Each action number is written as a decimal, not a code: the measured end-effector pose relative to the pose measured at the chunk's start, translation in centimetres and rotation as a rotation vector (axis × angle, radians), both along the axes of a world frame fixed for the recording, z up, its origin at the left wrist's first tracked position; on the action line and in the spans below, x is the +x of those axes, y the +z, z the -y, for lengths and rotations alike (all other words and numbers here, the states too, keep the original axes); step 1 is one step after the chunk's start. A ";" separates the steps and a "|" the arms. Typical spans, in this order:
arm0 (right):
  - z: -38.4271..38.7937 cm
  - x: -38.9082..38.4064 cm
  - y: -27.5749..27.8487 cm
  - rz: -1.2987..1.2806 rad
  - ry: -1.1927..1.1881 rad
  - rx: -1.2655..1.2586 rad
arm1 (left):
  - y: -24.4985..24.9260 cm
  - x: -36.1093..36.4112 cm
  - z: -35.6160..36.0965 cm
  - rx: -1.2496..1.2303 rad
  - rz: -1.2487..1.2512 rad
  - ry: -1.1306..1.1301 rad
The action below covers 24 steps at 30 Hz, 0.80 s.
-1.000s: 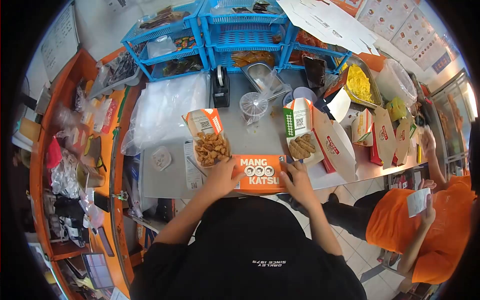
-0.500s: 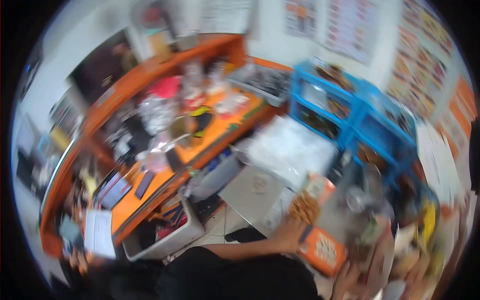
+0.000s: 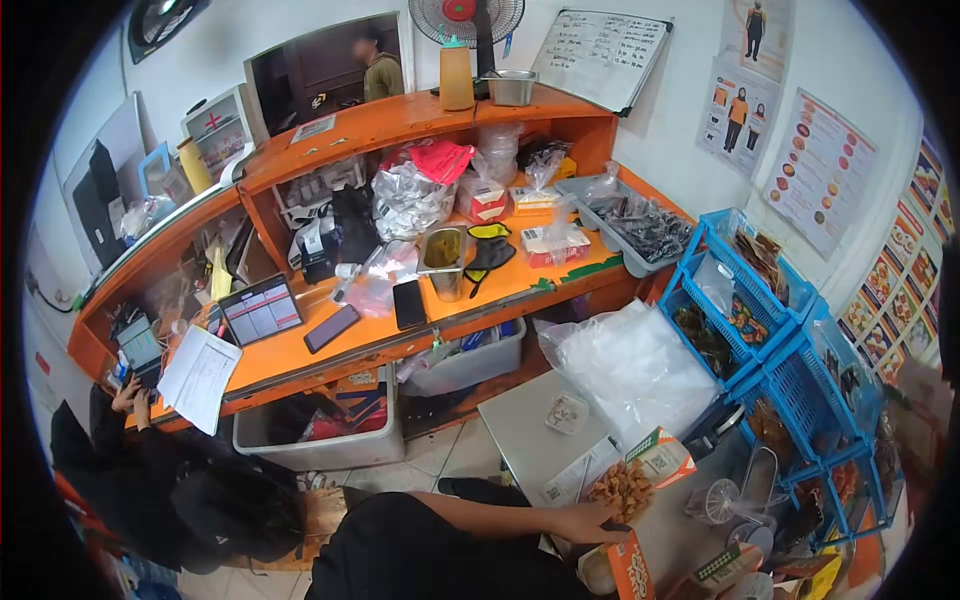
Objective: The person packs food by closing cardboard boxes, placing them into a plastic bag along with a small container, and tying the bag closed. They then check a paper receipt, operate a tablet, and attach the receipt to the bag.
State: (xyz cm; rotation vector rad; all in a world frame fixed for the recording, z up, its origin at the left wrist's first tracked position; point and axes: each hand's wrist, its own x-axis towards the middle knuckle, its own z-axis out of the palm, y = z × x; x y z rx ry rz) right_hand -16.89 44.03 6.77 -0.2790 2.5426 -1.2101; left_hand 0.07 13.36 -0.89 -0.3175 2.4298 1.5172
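My left hand (image 3: 590,522) reaches across from the lower middle, at the near edge of an open takeaway box (image 3: 661,457) heaped with brown fried pieces (image 3: 620,490). Its fingers are curled against the box edge, partly hidden. Just below the hand is an orange box panel (image 3: 631,572) with white lettering; I cannot tell whether it belongs to the same box. My right hand does not show. On the grey table (image 3: 520,425) lie a small clear tub (image 3: 567,412) and a printed slip (image 3: 582,470).
A large white plastic bag (image 3: 630,365) lies behind the box, beside stacked blue baskets (image 3: 735,300). To the left, an orange counter (image 3: 265,355) holds phones, a tablet (image 3: 260,308) and packets. A person in black (image 3: 210,490) sits at lower left. Clear cups (image 3: 713,502) stand at right.
The view has swung right and become sharp. The fried food and my left hand sit lower in the picture. A hand at the lower right is out of view, and the seated person shows more.
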 end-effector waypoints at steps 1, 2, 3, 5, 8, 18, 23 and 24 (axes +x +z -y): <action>-0.3 -1.0 1.1 -0.049 -0.012 -0.008 | 0.4 0.1 0.3 0.002 -0.007 -0.034; -0.6 -2.2 2.2 -0.102 -0.028 -0.020 | 0.6 0.2 0.4 0.004 -0.015 -0.068; -0.6 -3.4 3.2 -0.152 -0.040 -0.029 | 0.4 0.1 0.6 0.005 -0.017 -0.069; -1.2 -6.2 4.6 -0.252 -0.058 -0.037 | 0.0 -0.1 0.9 0.031 -0.001 -0.188; -1.0 -10.2 6.5 -0.350 -0.082 -0.008 | 0.3 -0.1 0.7 0.004 0.013 -0.235; -1.3 -8.7 4.2 -0.435 -0.163 -0.195 | 1.1 -0.3 -0.4 -0.023 -0.033 -0.100; 3.1 12.0 -3.1 0.580 -0.317 -0.664 | 1.8 -0.1 -0.6 -0.084 -0.065 -0.107; 1.4 11.4 -6.3 0.558 -0.336 -0.588 | 1.9 -0.3 -0.5 -0.068 -0.059 -0.190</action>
